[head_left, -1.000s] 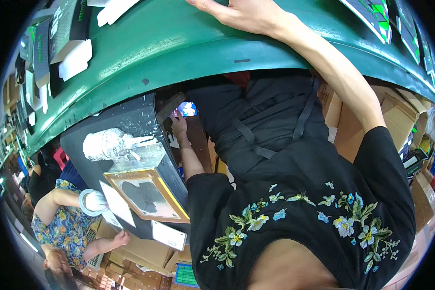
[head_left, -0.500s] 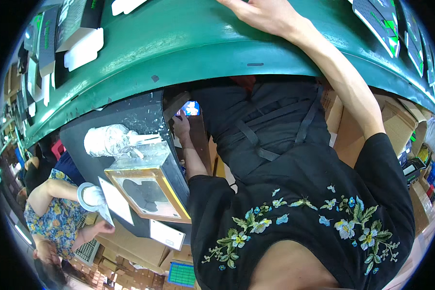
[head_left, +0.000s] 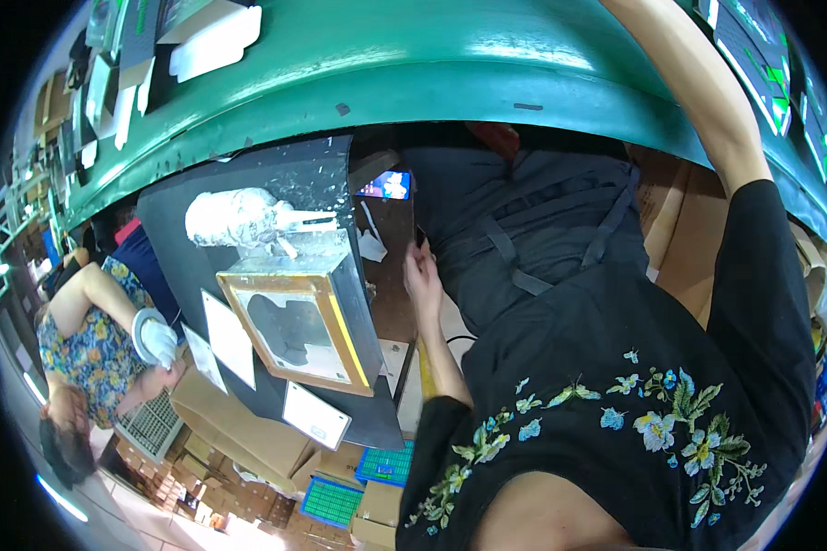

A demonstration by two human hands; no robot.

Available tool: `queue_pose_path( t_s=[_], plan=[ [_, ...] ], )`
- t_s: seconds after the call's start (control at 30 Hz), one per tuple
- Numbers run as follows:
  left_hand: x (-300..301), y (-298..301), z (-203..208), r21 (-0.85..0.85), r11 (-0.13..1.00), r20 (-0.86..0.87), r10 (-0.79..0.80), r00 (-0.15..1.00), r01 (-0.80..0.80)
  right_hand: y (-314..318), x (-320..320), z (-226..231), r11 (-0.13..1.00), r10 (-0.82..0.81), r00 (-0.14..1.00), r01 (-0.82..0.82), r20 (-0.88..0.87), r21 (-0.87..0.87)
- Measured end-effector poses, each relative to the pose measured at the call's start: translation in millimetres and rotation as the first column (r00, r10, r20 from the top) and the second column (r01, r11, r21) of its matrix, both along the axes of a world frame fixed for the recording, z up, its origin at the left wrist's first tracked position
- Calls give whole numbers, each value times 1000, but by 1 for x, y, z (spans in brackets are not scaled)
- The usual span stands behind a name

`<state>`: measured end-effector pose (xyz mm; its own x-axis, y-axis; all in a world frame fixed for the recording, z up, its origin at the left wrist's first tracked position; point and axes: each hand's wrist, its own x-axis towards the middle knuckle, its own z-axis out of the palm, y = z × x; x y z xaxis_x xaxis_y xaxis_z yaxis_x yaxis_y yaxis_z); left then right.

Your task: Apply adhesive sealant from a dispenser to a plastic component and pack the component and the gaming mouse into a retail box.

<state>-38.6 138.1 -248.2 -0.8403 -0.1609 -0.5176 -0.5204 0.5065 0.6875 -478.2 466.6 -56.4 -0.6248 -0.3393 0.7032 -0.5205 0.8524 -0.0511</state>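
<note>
Embroidered shirt (head_left: 579,358) filling lower right, left hand (head_left: 422,277) reaching beside dark trousers (head_left: 524,216), grip unclear, flat glowing phone (head_left: 388,185) lying upper centre on brown surface (head_left: 393,298), right hand extending beyond the top edge, grip unseen, glossy green table (head_left: 404,87) curving above.

One head-worn wide fisheye view, fairly near, from above the hands (head_left: 422,280), its gaze steeply downward.

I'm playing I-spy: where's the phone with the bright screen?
In the head view, the phone is left of centre and fairly high, between the green table's edge and the person's left hand.
</note>
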Motion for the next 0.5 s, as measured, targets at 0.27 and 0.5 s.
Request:
queue_pose_path(
  t_s=[0.27,0.5],
  plan=[
    [57,2,262,571,813,-74,188,979,-113,-28,63,30,986,-127,981,109,144,127],
    [6,25,121,236,972,24,-13,1000,7,-13,105,64,986,-63,968,22,243,166]
  ],
)
